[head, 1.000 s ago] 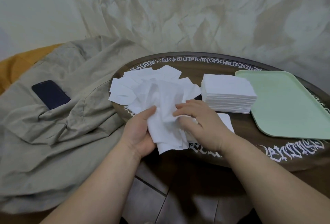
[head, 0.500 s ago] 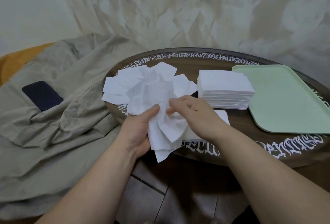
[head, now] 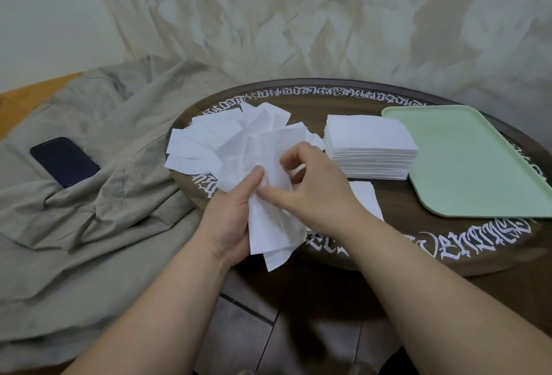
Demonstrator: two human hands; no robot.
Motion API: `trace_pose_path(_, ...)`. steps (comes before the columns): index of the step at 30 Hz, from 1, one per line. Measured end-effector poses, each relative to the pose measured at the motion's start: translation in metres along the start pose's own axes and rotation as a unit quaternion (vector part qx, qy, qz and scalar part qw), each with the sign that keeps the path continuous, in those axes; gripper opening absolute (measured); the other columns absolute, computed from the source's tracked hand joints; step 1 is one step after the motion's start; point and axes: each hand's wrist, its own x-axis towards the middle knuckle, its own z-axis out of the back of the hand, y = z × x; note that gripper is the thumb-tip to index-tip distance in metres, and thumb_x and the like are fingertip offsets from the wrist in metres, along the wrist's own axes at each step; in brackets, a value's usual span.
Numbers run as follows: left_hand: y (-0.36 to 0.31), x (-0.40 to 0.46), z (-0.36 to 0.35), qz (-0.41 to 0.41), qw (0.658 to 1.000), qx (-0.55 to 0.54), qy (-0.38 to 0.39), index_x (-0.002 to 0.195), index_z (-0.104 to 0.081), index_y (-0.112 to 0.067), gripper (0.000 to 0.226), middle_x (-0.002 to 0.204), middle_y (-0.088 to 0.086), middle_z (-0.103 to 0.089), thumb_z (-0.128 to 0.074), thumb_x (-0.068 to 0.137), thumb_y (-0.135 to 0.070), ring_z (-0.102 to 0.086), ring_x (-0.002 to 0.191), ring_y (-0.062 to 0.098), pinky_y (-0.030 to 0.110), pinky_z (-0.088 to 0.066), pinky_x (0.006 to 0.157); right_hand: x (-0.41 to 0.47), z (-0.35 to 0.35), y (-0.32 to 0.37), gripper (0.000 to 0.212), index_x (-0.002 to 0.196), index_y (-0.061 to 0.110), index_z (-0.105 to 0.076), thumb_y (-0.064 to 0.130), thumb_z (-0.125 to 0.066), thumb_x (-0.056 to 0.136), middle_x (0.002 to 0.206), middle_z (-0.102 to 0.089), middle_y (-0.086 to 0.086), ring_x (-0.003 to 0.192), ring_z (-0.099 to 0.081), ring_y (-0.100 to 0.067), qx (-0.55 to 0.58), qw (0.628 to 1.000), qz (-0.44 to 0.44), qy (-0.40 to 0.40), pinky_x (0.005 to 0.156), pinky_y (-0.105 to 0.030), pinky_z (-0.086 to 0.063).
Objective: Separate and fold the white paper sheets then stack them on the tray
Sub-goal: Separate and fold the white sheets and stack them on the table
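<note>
In the head view, the left hand (head: 236,219) grips a crumpled bunch of white paper sheets (head: 268,165) at the near edge of the round tabletop (head: 418,243), thumb pressed across them, apparently to keep the bunch steady while the right hand (head: 316,192) pinches at one sheet with curled fingers to peel it free. A neat stack of sheets (head: 370,147) sits just beside the green tray (head: 472,162), which holds no paper, so stacking there is not yet begun.
</note>
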Motion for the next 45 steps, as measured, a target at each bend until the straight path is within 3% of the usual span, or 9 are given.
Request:
trace_pose_path(6, 0.0, 0.002, 0.003, -0.005, 0.999, -0.001, -0.042, 0.127, -0.06, -0.006, 0.036, 0.118, 0.019, -0.069, -0.054, 0.093, -0.016, -0.068, 0.104, 0.034, 0.049, -0.057, 0.087, 0.003, -0.004, -0.003, 0.008, 0.092, 0.019, -0.054, 0.024, -0.059, 0.086, 0.088, -0.06, 0.008, 0.082, -0.057, -0.017, -0.059, 0.998, -0.001, -0.026, 0.069, -0.031, -0.044)
trace_pose_path(11, -0.007, 0.009, 0.013, -0.033, 0.995, -0.031, -0.087, 0.13, -0.058, -0.009, 0.033, 0.124, 0.013, -0.068, -0.052, 0.098, -0.017, -0.065, 0.114, 0.032, 0.05, -0.052, 0.093, 0.015, 0.021, -0.024, 0.02, 0.073, 0.001, -0.055, 0.016, -0.055, 0.086, 0.071, -0.057, -0.02, 0.064, -0.044, -0.023, 0.046, 0.983, -0.071, -0.161, 0.058, -0.032, -0.034)
trace_pose_path(14, -0.009, 0.011, 0.017, -0.036, 0.995, -0.039, -0.084, 0.132, -0.057, -0.011, 0.033, 0.124, 0.011, -0.068, -0.051, 0.1, -0.018, -0.065, 0.113, 0.031, 0.05, -0.051, 0.095, 0.013, 0.033, -0.029, 0.004, 0.09, 0.018, -0.057, 0.015, -0.057, 0.087, 0.069, -0.062, -0.001, 0.068, -0.056, -0.018, 0.05, 0.973, -0.076, -0.214, 0.063, -0.031, -0.041)
trace_pose_path(19, -0.004, 0.01, 0.008, -0.034, 0.995, -0.038, -0.088, 0.132, -0.057, -0.011, 0.034, 0.126, 0.011, -0.067, -0.051, 0.1, -0.019, -0.065, 0.115, 0.031, 0.051, -0.049, 0.099, 0.008, 0.021, -0.023, 0.029, 0.118, 0.02, -0.049, 0.007, -0.051, 0.092, 0.06, -0.053, -0.001, 0.06, -0.049, -0.02, -0.042, 0.986, 0.042, -0.157, 0.059, -0.033, -0.029)
trace_pose_path(27, 0.003, 0.004, -0.002, -0.096, 0.986, 0.036, -0.13, 0.103, -0.067, -0.014, 0.017, 0.105, 0.009, -0.075, -0.052, 0.1, -0.02, -0.071, 0.1, 0.027, 0.044, -0.055, 0.088, 0.006, -0.008, -0.009, 0.027, 0.091, 0.009, -0.069, 0.017, -0.044, 0.083, 0.086, -0.063, -0.005, 0.075, -0.062, -0.023, -0.124, 0.955, 0.227, -0.146, 0.065, -0.025, -0.042)
trace_pose_path(31, 0.003, 0.001, -0.004, -0.047, 0.998, -0.003, -0.043, 0.121, -0.064, -0.011, 0.05, 0.118, 0.013, -0.071, -0.032, 0.104, -0.045, -0.069, 0.108, 0.026, 0.043, -0.053, 0.094, 0.001, -0.01, -0.005, 0.032, 0.123, 0.019, -0.057, 0.011, -0.053, 0.092, 0.087, -0.056, 0.01, 0.078, -0.049, -0.009, -0.044, 0.988, 0.141, -0.041, 0.072, -0.022, -0.037)
trace_pose_path(36, 0.0, 0.002, 0.005, -0.024, 0.999, -0.023, -0.016, 0.131, -0.056, 0.006, 0.05, 0.131, 0.028, -0.058, -0.039, 0.095, -0.024, -0.057, 0.122, 0.041, 0.051, -0.045, 0.105, 0.001, -0.005, -0.004, 0.059, 0.141, 0.031, -0.037, 0.014, -0.06, 0.09, 0.076, -0.058, 0.009, 0.077, -0.058, -0.01, 0.065, 0.994, 0.056, -0.068, 0.074, -0.021, -0.044)
trace_pose_path(41, 0.004, 0.004, 0.002, -0.041, 0.999, 0.014, -0.032, 0.125, -0.059, 0.009, 0.046, 0.129, 0.032, -0.057, -0.067, 0.082, -0.008, -0.057, 0.119, 0.047, 0.055, -0.05, 0.098, 0.002, -0.005, -0.003, 0.013, 0.097, 0.028, -0.063, 0.019, -0.064, 0.088, 0.078, -0.065, 0.013, 0.077, -0.061, -0.004, 0.108, 0.991, 0.036, -0.071, 0.075, -0.022, -0.048)
trace_pose_path(45, 0.004, 0.006, 0.003, -0.053, 0.995, 0.025, -0.077, 0.11, -0.068, 0.004, 0.039, 0.108, 0.027, -0.067, -0.078, 0.075, -0.011, -0.068, 0.1, 0.04, 0.048, -0.056, 0.087, 0.003, -0.007, -0.006, 0.011, 0.08, 0.022, -0.068, 0.017, -0.062, 0.088, 0.075, -0.067, 0.01, 0.073, -0.06, -0.009, 0.076, 0.99, 0.055, -0.101, 0.071, -0.026, -0.049)
